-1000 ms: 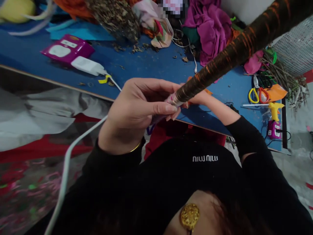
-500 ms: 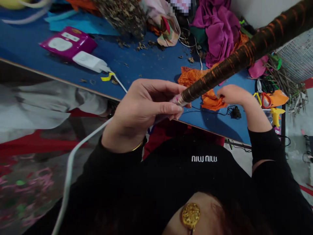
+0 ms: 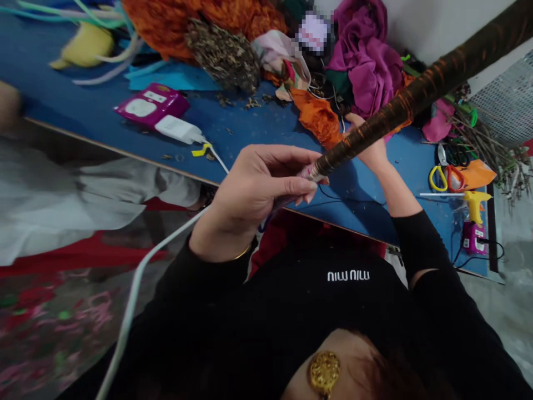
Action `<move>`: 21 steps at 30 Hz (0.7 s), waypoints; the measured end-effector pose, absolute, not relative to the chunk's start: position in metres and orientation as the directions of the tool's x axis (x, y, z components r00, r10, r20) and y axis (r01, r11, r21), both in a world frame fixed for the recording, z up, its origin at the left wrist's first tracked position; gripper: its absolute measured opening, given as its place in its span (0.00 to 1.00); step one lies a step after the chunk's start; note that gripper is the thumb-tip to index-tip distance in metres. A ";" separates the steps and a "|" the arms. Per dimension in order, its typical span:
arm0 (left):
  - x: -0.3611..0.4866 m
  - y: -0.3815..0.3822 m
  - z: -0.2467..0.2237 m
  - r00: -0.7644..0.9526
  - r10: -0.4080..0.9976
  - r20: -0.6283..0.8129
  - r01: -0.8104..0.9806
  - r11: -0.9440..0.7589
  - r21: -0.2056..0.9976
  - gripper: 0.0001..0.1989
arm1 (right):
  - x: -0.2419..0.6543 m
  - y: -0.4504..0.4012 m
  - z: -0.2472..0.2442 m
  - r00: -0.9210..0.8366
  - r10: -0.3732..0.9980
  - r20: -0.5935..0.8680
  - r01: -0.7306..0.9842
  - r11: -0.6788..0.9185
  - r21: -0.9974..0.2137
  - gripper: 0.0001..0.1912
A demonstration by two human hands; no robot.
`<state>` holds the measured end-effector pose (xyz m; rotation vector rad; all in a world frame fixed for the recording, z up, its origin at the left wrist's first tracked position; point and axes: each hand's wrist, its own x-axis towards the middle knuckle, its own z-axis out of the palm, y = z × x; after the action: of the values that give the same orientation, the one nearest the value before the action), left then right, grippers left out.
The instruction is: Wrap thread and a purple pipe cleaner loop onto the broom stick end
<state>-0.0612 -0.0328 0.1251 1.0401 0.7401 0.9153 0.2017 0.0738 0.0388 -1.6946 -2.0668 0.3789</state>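
Observation:
My left hand (image 3: 266, 183) is closed around the lower end of a long stick wrapped in dark brown material with orange streaks (image 3: 387, 114). The stick slants up to the upper right, and a pale pinkish band shows at my fingertips. Beyond the stick, my right hand (image 3: 375, 155) reaches over the table beside a crumpled orange cloth (image 3: 318, 116). The stick hides most of its fingers, so I cannot tell whether they grip the cloth. A thin dark cord (image 3: 350, 199) runs along the table between my hands.
On the blue table (image 3: 233, 119) lie a purple power socket (image 3: 166, 100), dried plant matter (image 3: 222, 53) and magenta cloth (image 3: 366, 55). Scissors (image 3: 439, 175) and a yellow glue gun (image 3: 474, 203) are at the right. A white cable (image 3: 137, 278) crosses near my left arm. Another person's light clothing (image 3: 100, 194) shows at left.
My right hand has moved away from me and left, behind the stick. The orange cloth has shifted toward the back of the table. My left hand keeps its hold on the stick.

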 end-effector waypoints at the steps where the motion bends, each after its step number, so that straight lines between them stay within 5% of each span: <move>1: -0.059 -0.031 0.123 0.443 0.892 -0.091 -0.268 0.228 0.936 0.13 | 0.212 0.058 0.045 -0.074 0.980 0.184 0.839 0.161 -0.520 0.17; 4: -0.044 -0.023 0.118 0.468 0.879 -0.085 -0.258 0.228 0.939 0.13 | 0.223 0.013 0.056 -0.035 0.974 0.223 0.672 0.188 -0.716 0.17; 7: -0.024 -0.015 0.113 0.493 0.867 -0.072 -0.238 0.214 0.947 0.13 | 0.205 -0.019 0.052 -0.176 0.963 0.204 0.390 0.259 -0.884 0.30; 11: -0.004 -0.005 0.108 0.503 0.863 -0.052 -0.206 0.179 0.962 0.13 | 0.174 -0.048 0.037 -0.198 0.974 0.109 0.084 0.128 -0.988 0.34; 15: 0.003 0.001 0.100 0.483 0.875 -0.029 -0.182 0.132 0.974 0.15 | 0.179 -0.079 0.037 -0.036 0.999 -0.020 0.127 -0.015 -0.992 0.22; 21: 0.006 -0.001 0.082 0.478 0.874 -0.094 -0.103 0.162 0.981 0.14 | 0.195 -0.109 0.047 0.262 0.877 0.404 0.446 0.261 -0.856 0.27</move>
<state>0.0059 -0.0008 0.0825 1.2069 0.8097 0.8181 0.1947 -0.1085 0.0472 -1.3632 -1.3621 0.4655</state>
